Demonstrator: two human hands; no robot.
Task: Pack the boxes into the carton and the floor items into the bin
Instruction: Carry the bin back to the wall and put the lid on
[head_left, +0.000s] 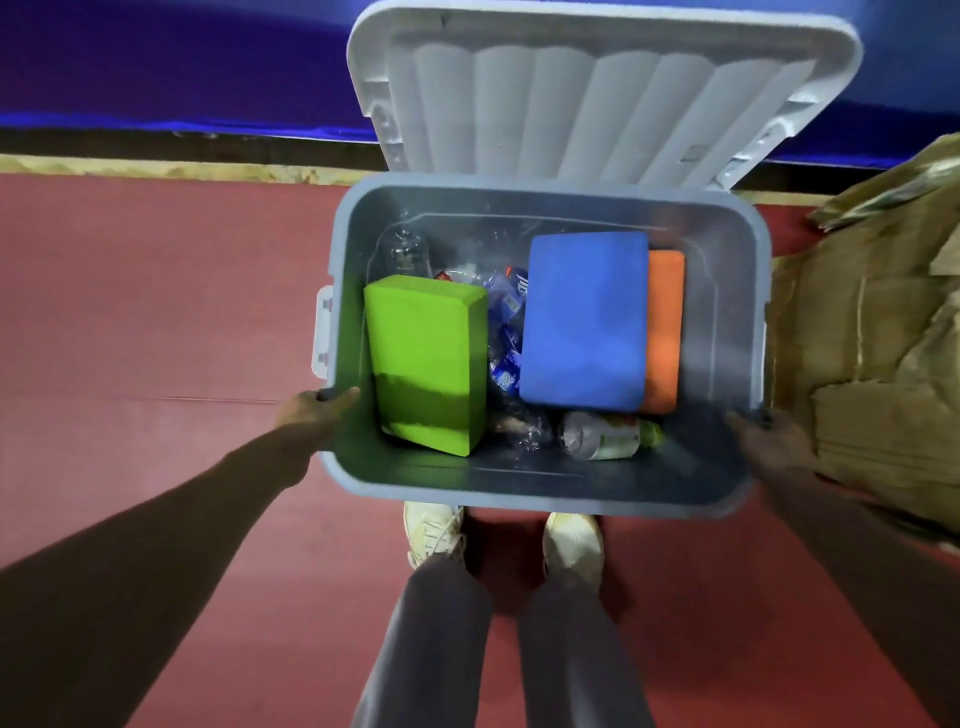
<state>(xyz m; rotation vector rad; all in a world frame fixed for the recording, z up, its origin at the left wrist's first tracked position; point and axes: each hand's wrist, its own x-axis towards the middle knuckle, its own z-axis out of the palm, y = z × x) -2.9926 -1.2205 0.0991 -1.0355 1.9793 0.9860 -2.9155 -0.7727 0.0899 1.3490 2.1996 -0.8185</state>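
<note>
A grey plastic bin (545, 499) stands on the red floor in front of my feet, its white lid (597, 98) tipped open at the back. Inside lie a green foam block (426, 364), a blue foam block (584, 317) and an orange block (665, 332) partly under the blue one, over several crushed clear bottles (506, 332) and a green-labelled bottle (608, 436). My left hand (311, 413) grips the bin's left rim near the front corner. My right hand (763, 431) grips the right rim near the front corner.
Flattened brown cardboard (878, 364) lies right beside the bin on the right. A blue padded wall (156, 67) runs along the back behind a pale strip. My two light shoes (434, 532) stand just under the bin's front edge. Red floor (156, 312) stretches to the left.
</note>
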